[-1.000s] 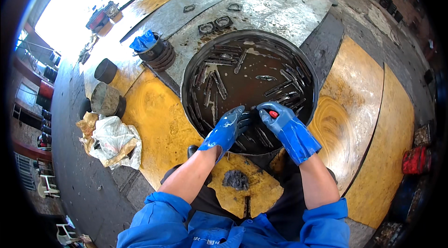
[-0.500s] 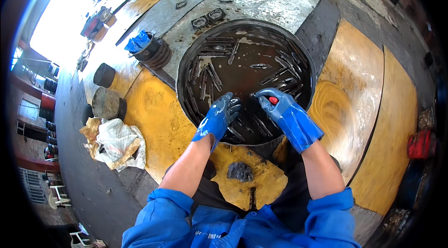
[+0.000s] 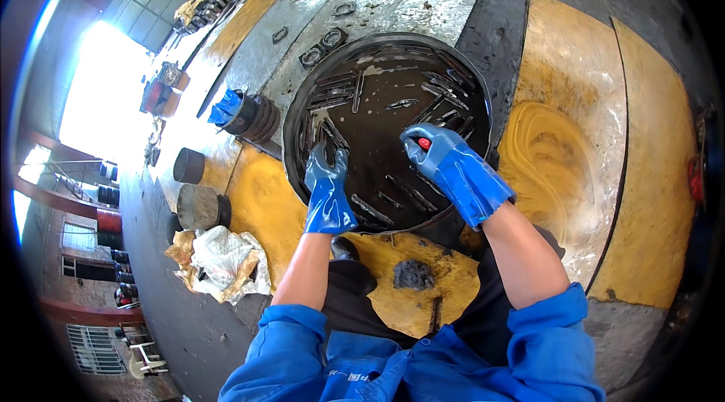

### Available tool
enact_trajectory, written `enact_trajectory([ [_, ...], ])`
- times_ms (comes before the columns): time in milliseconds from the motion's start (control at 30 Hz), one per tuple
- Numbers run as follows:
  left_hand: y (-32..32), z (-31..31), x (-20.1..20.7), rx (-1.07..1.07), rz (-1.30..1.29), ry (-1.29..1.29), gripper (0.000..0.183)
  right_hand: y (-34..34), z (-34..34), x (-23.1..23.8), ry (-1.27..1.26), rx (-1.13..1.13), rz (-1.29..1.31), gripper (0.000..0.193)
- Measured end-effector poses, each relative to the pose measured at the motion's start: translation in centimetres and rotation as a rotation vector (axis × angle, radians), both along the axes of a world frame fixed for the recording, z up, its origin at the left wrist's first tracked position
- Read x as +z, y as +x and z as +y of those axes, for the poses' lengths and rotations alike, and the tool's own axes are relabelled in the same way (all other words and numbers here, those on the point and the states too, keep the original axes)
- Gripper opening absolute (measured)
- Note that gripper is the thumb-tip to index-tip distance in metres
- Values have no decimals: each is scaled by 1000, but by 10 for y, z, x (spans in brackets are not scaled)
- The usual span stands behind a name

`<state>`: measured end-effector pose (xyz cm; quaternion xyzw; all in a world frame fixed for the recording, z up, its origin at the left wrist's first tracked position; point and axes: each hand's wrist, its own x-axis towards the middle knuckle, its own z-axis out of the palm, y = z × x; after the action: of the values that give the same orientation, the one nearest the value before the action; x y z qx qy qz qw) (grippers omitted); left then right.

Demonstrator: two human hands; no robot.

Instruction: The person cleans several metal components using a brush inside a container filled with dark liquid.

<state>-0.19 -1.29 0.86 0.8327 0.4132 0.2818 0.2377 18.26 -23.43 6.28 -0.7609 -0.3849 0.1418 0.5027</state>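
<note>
Gloved hands over a round tub of dark liquid holding slender dark strips. Hazards, as judged: wet gloves could let a strip slip and splash; the tool with the red handle, its working end hidden, could nick the left glove if the hands converged carelessly. Pose: the left hand points away from the body over the tub's left side, fingers and thumb apart, beside the strips; contact cannot be told. The right hand, its forearm slanting inward, has its fingers clamped around the red handle above the liquid.
</note>
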Motion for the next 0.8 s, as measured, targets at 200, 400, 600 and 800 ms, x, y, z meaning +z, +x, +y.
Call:
enact_trajectory([
  [200,44,40,32,-110,368,466,40,9,-8,11,17,-13,52,20],
  [400,69,3,8,-658,317,148,48,27,-10,16,41,-59,72,21],
  [600,74,-45,-8,-722,471,-318,76,38,-21,23,-32,-50,101,26],
  [800,88,-75,14,-909,403,-647,79,40,-29,28,-90,-105,155,24],
])
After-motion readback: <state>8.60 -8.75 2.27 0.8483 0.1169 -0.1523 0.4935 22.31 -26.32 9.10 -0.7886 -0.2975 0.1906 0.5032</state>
